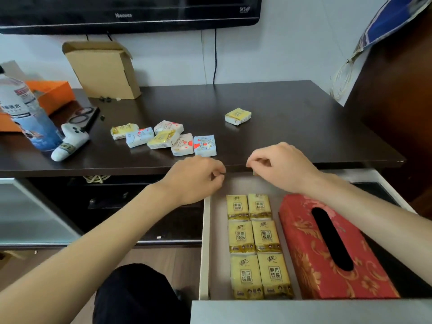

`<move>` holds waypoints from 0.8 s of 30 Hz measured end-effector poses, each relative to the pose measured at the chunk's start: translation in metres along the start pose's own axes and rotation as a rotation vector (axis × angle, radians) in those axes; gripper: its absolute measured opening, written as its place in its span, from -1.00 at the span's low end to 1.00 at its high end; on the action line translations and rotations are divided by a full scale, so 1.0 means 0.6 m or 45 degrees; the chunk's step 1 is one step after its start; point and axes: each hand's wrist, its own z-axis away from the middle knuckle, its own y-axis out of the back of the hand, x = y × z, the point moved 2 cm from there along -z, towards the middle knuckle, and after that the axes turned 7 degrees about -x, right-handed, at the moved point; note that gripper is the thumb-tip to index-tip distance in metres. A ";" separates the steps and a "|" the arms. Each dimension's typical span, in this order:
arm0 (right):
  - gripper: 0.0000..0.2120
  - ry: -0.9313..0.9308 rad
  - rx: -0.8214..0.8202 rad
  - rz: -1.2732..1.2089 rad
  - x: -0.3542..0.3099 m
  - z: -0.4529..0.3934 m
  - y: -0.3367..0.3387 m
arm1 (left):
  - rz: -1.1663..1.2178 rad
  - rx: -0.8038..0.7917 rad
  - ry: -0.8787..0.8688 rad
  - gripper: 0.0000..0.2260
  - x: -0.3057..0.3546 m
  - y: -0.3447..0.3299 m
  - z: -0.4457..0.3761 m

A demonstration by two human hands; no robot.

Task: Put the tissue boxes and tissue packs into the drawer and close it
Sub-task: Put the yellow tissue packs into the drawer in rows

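Inside, six yellow tissue packs [257, 244] lie paired — beside a red floral tissue box [304, 242].

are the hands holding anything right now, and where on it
Nothing visible in either. The left hand and right hand hover half-curled over the back of the open drawer, fingertips pinched but apparently empty.

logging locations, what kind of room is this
Probably a home living room: a wall-mounted TV hangs above a dark TV cabinet with an open drawer, and a game controller lies on top.
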 end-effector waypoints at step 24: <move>-0.38 -0.583 0.071 -0.158 0.046 -0.404 -0.040 | 0.161 0.429 0.753 -0.68 -0.319 0.112 -0.031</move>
